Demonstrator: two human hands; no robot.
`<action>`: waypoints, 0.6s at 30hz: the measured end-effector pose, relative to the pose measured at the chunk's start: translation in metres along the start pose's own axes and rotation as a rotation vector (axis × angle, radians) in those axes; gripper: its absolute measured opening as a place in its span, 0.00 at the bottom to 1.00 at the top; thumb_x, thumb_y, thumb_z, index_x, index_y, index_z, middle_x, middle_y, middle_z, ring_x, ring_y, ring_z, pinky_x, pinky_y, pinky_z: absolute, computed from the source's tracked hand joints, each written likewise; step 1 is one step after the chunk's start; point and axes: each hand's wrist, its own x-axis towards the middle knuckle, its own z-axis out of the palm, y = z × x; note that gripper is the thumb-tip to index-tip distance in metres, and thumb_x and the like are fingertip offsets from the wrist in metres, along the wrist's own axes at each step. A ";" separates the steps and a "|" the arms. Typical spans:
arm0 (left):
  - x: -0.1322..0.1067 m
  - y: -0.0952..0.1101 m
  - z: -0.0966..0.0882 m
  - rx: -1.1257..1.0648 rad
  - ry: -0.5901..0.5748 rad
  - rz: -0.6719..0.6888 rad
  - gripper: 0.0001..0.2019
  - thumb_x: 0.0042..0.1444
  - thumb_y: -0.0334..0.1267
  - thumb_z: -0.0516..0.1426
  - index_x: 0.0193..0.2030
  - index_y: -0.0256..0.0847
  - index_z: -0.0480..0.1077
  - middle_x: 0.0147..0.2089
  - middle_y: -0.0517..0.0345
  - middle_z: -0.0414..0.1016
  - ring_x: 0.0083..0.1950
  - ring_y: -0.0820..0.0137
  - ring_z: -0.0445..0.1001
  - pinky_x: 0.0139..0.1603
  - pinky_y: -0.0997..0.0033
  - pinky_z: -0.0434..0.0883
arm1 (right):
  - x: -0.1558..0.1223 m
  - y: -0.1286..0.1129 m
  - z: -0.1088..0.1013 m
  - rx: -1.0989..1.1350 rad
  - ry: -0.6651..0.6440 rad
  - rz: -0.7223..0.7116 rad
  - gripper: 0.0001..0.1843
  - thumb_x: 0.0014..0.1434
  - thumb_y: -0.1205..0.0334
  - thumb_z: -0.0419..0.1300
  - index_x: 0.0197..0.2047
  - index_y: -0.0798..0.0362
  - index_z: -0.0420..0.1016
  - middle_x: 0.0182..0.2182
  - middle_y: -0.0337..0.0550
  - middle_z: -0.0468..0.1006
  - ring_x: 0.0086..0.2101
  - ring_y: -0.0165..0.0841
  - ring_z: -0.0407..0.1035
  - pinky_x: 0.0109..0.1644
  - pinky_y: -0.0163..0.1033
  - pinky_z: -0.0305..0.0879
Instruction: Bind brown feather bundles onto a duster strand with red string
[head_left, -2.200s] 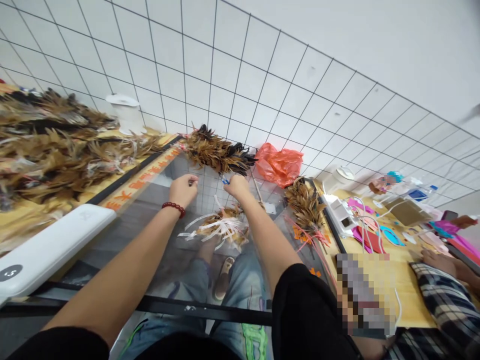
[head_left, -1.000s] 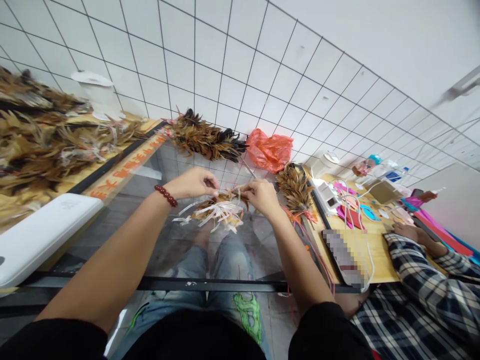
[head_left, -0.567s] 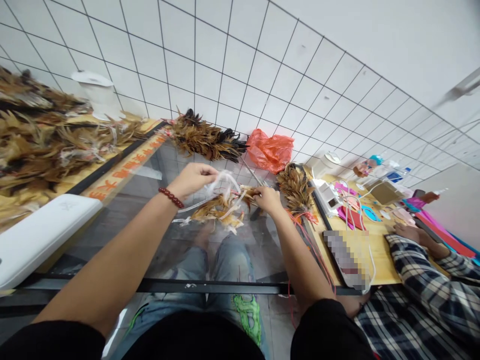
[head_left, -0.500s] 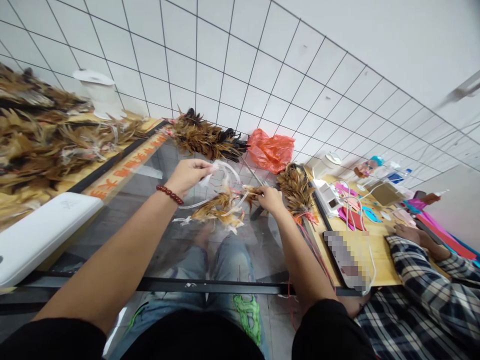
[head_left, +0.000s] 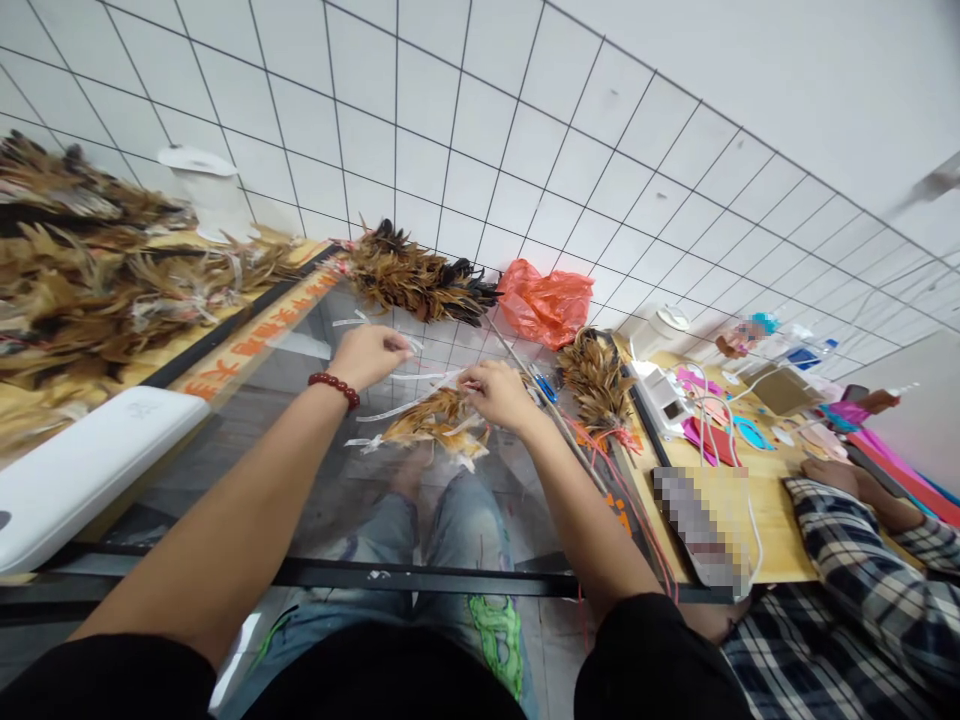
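My left hand (head_left: 369, 357), with a bead bracelet at its wrist, pinches a small white strip (head_left: 412, 344) above the glass tabletop (head_left: 322, 480). To its right, my right hand (head_left: 495, 393) is closed at the upper right side of a loose bunch of brown feathers (head_left: 435, 420). What its fingertips hold is too small to make out. A long pale strip (head_left: 397, 403) runs from the bunch toward the left, and another white strip (head_left: 424, 376) lies between my hands. White scraps (head_left: 466, 460) stick out at the bunch's lower edge.
Feather bundles (head_left: 424, 280) lie along the wall beside a red plastic bag (head_left: 546, 305), with more heaped at left. A white oblong device (head_left: 97, 470) rests front left. Blue-handled scissors (head_left: 544, 383) lie right. Beyond sits a person in a plaid sleeve (head_left: 847, 540).
My right hand has moved left, over the feather bunch, uncovering the scissors. My left hand has shifted slightly left and down; the white clump it held is gone from its fingers, and strips lie on the glass.
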 end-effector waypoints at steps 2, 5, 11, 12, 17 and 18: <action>-0.002 0.005 0.004 -0.065 -0.139 0.048 0.08 0.44 0.42 0.62 0.30 0.43 0.79 0.34 0.57 0.80 0.40 0.63 0.77 0.44 0.70 0.71 | 0.005 -0.001 0.005 -0.071 -0.078 0.004 0.14 0.53 0.62 0.60 0.44 0.46 0.78 0.45 0.45 0.76 0.47 0.40 0.67 0.49 0.41 0.59; -0.005 0.010 0.003 -0.067 -0.184 0.074 0.06 0.43 0.40 0.62 0.27 0.43 0.78 0.31 0.58 0.80 0.38 0.63 0.77 0.41 0.70 0.71 | 0.005 0.016 0.001 -0.071 -0.066 0.111 0.11 0.56 0.62 0.57 0.41 0.49 0.78 0.40 0.44 0.79 0.42 0.37 0.70 0.44 0.37 0.60; -0.014 0.026 -0.005 -0.119 -0.285 0.116 0.06 0.42 0.39 0.62 0.28 0.41 0.78 0.29 0.59 0.79 0.35 0.66 0.76 0.39 0.71 0.70 | -0.028 0.039 -0.030 0.023 0.114 0.310 0.07 0.54 0.60 0.61 0.37 0.51 0.79 0.35 0.42 0.79 0.37 0.34 0.71 0.39 0.34 0.59; -0.016 0.029 -0.005 -0.132 -0.327 0.134 0.06 0.42 0.38 0.62 0.28 0.41 0.78 0.29 0.59 0.79 0.35 0.66 0.76 0.39 0.72 0.70 | -0.036 0.033 -0.030 0.072 0.116 0.285 0.06 0.55 0.62 0.61 0.35 0.51 0.79 0.35 0.41 0.79 0.36 0.33 0.71 0.39 0.34 0.60; -0.024 0.041 0.002 -0.192 -0.362 0.161 0.06 0.42 0.38 0.61 0.28 0.40 0.77 0.30 0.59 0.79 0.35 0.67 0.75 0.37 0.72 0.69 | -0.057 -0.009 -0.002 0.292 -0.093 -0.020 0.15 0.46 0.57 0.70 0.38 0.51 0.79 0.35 0.41 0.79 0.36 0.33 0.71 0.41 0.34 0.61; -0.025 0.042 0.005 -0.204 -0.348 0.154 0.06 0.43 0.38 0.60 0.27 0.39 0.77 0.29 0.58 0.78 0.34 0.67 0.75 0.37 0.72 0.69 | -0.055 -0.011 0.004 0.274 -0.079 -0.035 0.14 0.45 0.58 0.70 0.37 0.51 0.79 0.35 0.41 0.78 0.37 0.34 0.70 0.41 0.35 0.61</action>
